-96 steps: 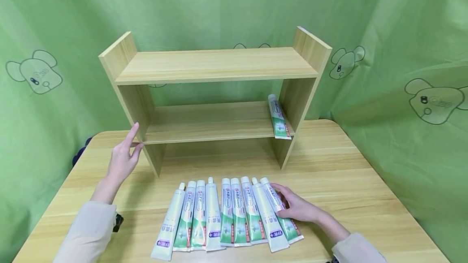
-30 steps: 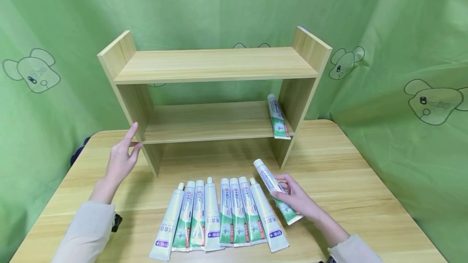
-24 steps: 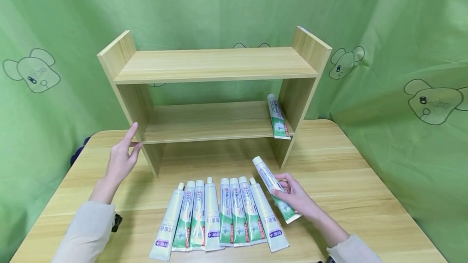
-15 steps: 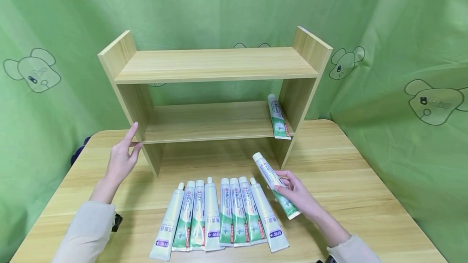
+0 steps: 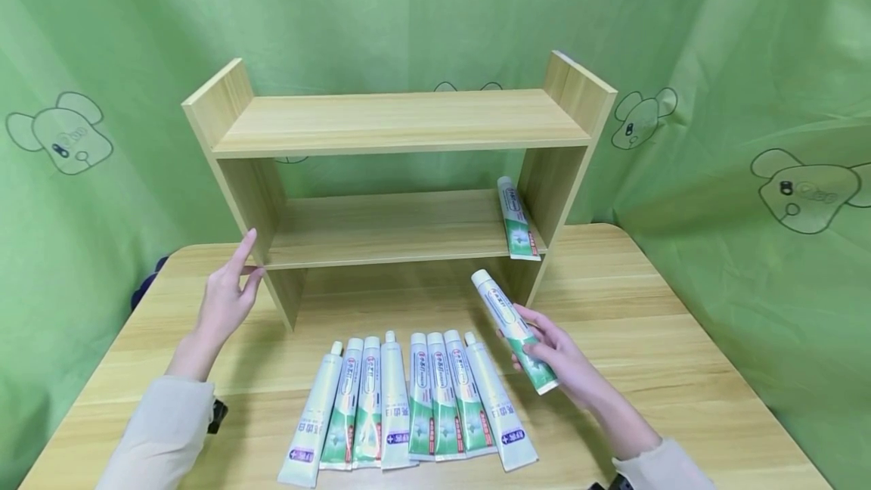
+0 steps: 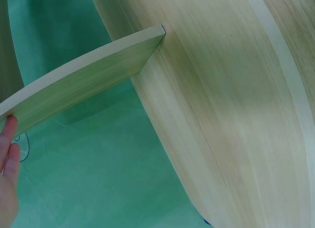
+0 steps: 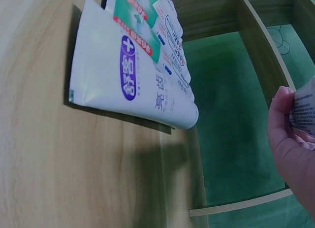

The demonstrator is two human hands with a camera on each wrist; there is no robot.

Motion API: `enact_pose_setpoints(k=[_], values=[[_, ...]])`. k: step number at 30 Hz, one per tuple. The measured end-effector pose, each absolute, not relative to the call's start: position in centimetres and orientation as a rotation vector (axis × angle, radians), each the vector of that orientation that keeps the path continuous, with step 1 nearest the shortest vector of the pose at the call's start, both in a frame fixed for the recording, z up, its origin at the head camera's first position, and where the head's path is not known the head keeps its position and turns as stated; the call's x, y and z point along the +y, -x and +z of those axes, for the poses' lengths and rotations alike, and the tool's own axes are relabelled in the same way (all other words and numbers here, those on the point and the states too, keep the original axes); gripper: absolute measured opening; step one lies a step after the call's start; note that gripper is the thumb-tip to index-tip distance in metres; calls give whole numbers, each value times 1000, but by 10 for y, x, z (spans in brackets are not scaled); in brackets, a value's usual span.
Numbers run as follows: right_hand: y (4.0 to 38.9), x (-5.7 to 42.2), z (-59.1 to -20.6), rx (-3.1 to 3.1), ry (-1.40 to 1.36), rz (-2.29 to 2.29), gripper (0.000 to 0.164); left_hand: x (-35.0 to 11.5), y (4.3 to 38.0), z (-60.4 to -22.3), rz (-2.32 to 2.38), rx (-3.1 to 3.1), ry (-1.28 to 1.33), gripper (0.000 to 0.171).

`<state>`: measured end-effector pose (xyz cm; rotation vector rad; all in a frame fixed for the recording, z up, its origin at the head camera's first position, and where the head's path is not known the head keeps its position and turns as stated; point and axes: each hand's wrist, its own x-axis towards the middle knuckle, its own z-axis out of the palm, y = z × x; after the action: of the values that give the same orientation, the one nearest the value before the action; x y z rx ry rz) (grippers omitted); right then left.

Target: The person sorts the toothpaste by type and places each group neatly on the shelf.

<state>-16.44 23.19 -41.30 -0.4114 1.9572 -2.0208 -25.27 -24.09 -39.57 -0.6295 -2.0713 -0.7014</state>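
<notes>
My right hand holds a white-and-green toothpaste tube by its lower half, tilted with the cap up and to the left. It hovers above the table, in front of the shelf's right leg. In the right wrist view the fingers curl round the tube, partly cut off by the frame. My left hand touches the left side of the wooden shelf, its index finger straight; the left wrist view shows fingertips against a board. Another green-and-white tube lies at the right end of the middle shelf.
Several toothpaste tubes lie side by side on the table in front of the shelf, caps pointing away. Some are green and white, others white with purple labels. A green curtain hangs behind.
My right hand has taken the rightmost tube from the row, lifted it off the table and moved it up towards the shelf. The left hand stays in place.
</notes>
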Motion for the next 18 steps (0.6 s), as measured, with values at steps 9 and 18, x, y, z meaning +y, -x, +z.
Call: enact_pose_setpoints(k=[9, 18], values=[[162, 231, -410, 1818, 584, -2140, 57, -241, 253, -396, -712, -2079, 617, 77], [164, 225, -404, 1835, 644, -2227, 48, -241, 252, -396, -717, -2084, 621, 75]])
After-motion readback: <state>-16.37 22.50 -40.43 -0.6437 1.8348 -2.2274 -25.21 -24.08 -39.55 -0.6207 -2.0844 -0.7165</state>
